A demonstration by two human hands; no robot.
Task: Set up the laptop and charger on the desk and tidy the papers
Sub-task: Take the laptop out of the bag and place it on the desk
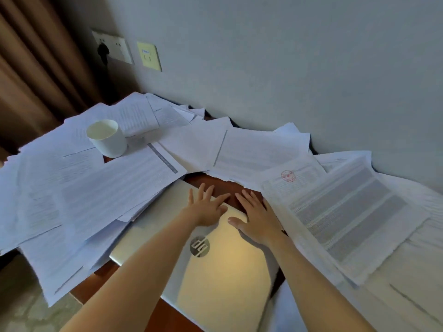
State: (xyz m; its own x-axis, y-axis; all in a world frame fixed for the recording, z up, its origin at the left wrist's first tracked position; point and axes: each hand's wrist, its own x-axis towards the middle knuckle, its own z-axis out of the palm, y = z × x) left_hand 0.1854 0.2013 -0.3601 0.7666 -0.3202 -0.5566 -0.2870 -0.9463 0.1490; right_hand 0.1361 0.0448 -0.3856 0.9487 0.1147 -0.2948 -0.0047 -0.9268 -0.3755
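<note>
Silver metal lies under both palms: my left hand (208, 208) and right hand (257, 220) rest flat, side by side, fingers straight and grasping nothing, on the far edge of the closed laptop (227, 274). It sits mid-table (215, 182), with papers (96, 188) overlapping its 9 o'clock side and more at 3 o'clock. I judge I'm positioning the laptop. Next, those sheets need clearing. A white cup (107, 137) stands at 11 o'clock. I see no charger.
</note>
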